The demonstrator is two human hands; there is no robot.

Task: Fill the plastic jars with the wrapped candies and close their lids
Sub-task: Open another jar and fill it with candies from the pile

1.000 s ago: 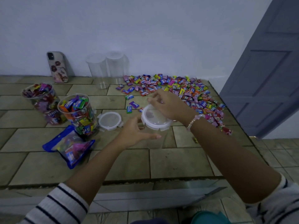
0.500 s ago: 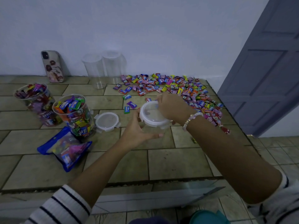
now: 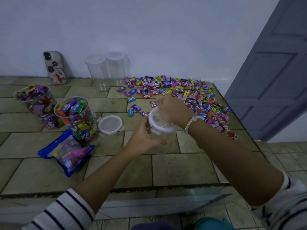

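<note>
— What shifted at the centre of the frame?
— The right hand [image 3: 172, 110] sank lower over the lid [image 3: 157, 124]; its fingers [image 3: 160, 102] curled down onto the far rim.
— Anything else?
— The lid's left edge rose slightly; it looked tipped.

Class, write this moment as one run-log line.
left hand: holds jar | right hand: grips lid on jar | spare lid: on table | candies: piled beyond

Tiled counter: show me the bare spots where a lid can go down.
Bare: the front tiles between the blue candy bag and the right edge; also the tiles between the loose lid and the empty jars. Crowded: the candy pile and around the filled jars.
</note>
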